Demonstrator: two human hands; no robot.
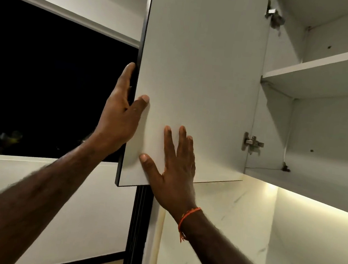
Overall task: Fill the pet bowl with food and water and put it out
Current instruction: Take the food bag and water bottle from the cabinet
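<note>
1. Our left hand wraps the free dark edge of the open cabinet door, fingers behind the edge and thumb pressed on the white inner face.
2. Our right hand lies spread flat against the same inner face, low down near the door's bottom edge, gripping nothing; an orange thread bracelet circles that wrist.
3. We see no pet bowl, food or water anywhere in view. The shelf and the cabinet floor below it look bare as far as the camera shows, so we judge this cupboard may not hold what we need.
4. Risk: the left fingers sit round the door edge, so if the door swings toward the dark window, they could be pinched against the wall or frame.
5. Risk: both hands bear on one door. Leaning weight on it could strain the lower hinge and the upper hinge, which look small.
6. Risk: the door stands at head height, and stepping in under its lower corner could mean a knock.
7. We can read no brand, label or writing on the door, the shelf or the marbled wall under the light strip.
</note>
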